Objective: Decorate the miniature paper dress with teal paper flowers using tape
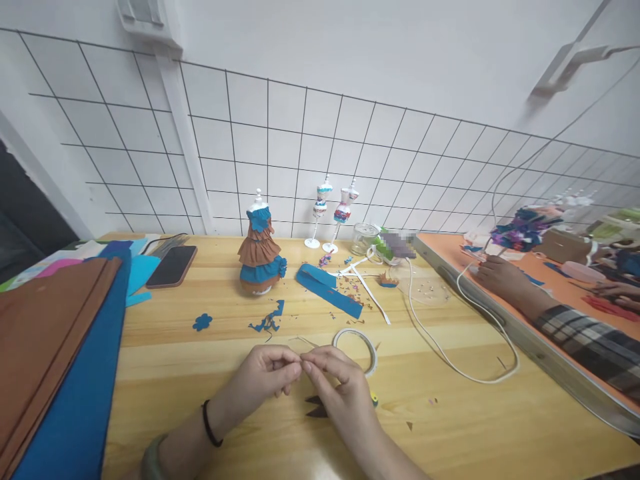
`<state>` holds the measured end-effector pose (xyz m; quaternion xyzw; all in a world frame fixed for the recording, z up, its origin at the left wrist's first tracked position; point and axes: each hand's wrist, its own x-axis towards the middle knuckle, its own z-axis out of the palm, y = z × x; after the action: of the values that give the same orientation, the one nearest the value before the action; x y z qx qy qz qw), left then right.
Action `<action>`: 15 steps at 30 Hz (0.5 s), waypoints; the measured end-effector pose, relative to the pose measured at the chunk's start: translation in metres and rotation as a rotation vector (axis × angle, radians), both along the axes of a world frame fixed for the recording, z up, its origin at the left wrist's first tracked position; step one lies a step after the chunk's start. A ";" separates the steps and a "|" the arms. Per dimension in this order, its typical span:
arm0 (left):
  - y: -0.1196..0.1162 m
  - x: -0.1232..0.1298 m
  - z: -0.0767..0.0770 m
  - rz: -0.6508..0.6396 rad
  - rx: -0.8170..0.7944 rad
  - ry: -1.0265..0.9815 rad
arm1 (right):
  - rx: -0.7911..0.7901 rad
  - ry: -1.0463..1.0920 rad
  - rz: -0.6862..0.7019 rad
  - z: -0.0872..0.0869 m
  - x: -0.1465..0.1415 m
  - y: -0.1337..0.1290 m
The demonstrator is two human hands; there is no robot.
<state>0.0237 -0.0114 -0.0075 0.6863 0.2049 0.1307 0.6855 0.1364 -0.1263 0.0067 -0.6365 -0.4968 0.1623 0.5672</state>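
Over the counter [175,373], the left hand [270,370] and right hand [345,383] meet, fingers closed in a pinch; anything between them is too small to identify. Just beyond the right hand lies the tape roll [373,359], judged light and rigid, best taken by its rim.

- You are at work in what looks like a small craft workshop, at a wooden table [165,373].
- Beyond your left hand [265,373], a miniature dress form [259,250] wears blue and brown ruffles, near blue offcuts [279,309].
- Left of your hands, coloured sheets [50,320] lie stacked.
- Beside your right hand [345,383], a tape roll [373,357].
- Farther right, a co-worker's hand [493,275] at an orange table [443,250].
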 end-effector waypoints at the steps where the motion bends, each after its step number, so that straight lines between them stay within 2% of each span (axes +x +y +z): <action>1: 0.000 0.000 -0.001 0.001 -0.001 0.000 | 0.005 -0.005 0.004 0.000 0.000 0.000; 11: -0.002 0.000 -0.002 -0.106 -0.047 -0.093 | 0.023 0.012 -0.070 -0.006 0.007 0.005; 15: -0.001 -0.001 -0.001 -0.093 -0.067 -0.071 | 0.028 0.044 -0.048 -0.004 0.008 0.003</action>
<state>0.0231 -0.0122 -0.0089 0.6666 0.1527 0.1162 0.7203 0.1443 -0.1229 0.0029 -0.6366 -0.4711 0.1556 0.5905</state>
